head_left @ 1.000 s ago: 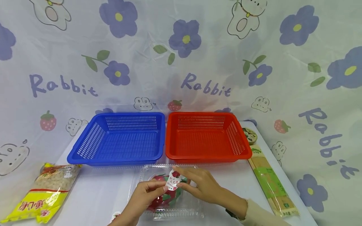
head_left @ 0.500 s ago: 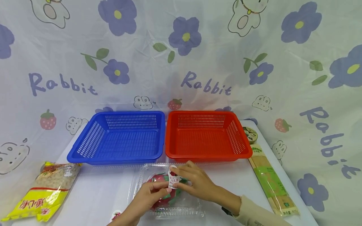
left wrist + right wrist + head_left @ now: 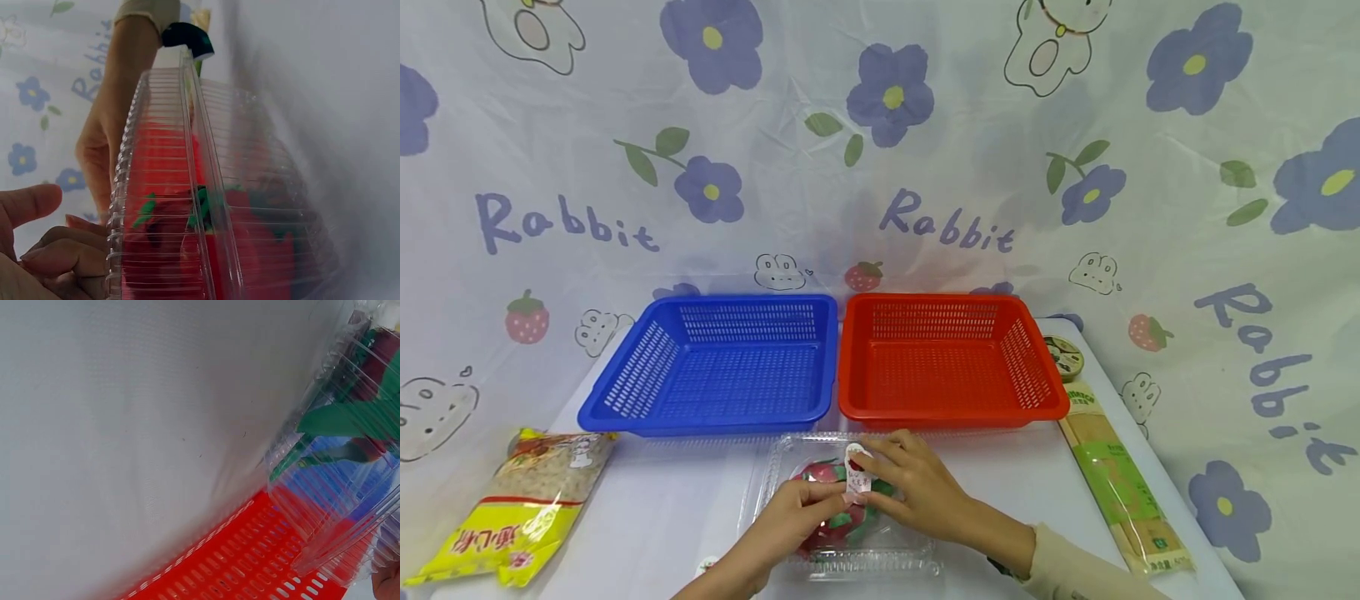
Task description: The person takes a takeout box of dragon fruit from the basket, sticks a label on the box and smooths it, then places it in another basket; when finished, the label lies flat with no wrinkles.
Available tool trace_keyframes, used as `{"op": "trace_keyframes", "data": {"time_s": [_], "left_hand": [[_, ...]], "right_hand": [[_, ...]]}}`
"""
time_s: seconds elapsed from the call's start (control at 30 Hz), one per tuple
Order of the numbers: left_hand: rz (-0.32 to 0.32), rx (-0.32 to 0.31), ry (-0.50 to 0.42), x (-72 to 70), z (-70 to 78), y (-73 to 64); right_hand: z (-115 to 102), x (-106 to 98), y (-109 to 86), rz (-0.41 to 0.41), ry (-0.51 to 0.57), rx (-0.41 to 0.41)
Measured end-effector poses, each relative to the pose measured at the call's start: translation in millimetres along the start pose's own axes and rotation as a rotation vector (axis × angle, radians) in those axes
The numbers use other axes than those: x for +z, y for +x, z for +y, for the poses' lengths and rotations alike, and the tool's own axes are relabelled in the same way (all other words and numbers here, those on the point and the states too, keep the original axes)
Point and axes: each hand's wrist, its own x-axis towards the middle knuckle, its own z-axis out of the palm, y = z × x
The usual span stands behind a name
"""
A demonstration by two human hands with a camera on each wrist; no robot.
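Note:
A clear lidded plastic box [image 3: 910, 537] stands on the table with a red and green dragon fruit [image 3: 838, 521] inside. On its lid is a white sticker [image 3: 858, 479] with a red fruit picture and writing. My left hand [image 3: 790, 521] touches the sticker's lower edge with the thumb; in the left wrist view its thumb [image 3: 31, 203] stands apart from the bent fingers. From the right, my right hand [image 3: 925, 483] rests its fingertips on the sticker's upper part, its thumb near the lower edge. The right wrist view shows the box's side and the fruit's green leaves [image 3: 350, 419].
Behind the box stand a blue basket [image 3: 745, 425] and a red basket [image 3: 955, 414], side by side. A yellow food bag [image 3: 512, 517] lies left. A noodle pack [image 3: 1120, 487] and a round tin [image 3: 1063, 358] are at right. Another sticker [image 3: 706, 565] lies partly behind the left forearm.
The sticker has straightened and shifted slightly left on the lid. My right hand has moved its fingers over the sticker's top, and the left thumb has slid along the lower edge.

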Motion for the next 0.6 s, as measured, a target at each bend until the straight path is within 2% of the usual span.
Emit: {"op": "trace_keyframes", "data": {"time_s": [0.23,0.4,0.5,0.6], "left_hand": [[-0.002,-0.049,0.013,-1.9,2.0,2.8],[-0.030,-0.106,-0.062,-5.8,3.7,2.2],[0.013,-0.121,-0.064,-9.4,5.2,-1.3],[0.094,-0.079,-0.013,-14.5,6.8,-6.2]], "right_hand": [[1.0,3.5,-2.8,-0.015,-0.068,0.032],[-0.9,2.9,-4.9,-0.045,-0.092,0.069],[-1.6,2.3,-5.9,-0.066,-0.082,0.097],[-1.3,2.2,-6.5,-0.071,-0.075,0.110]]}}
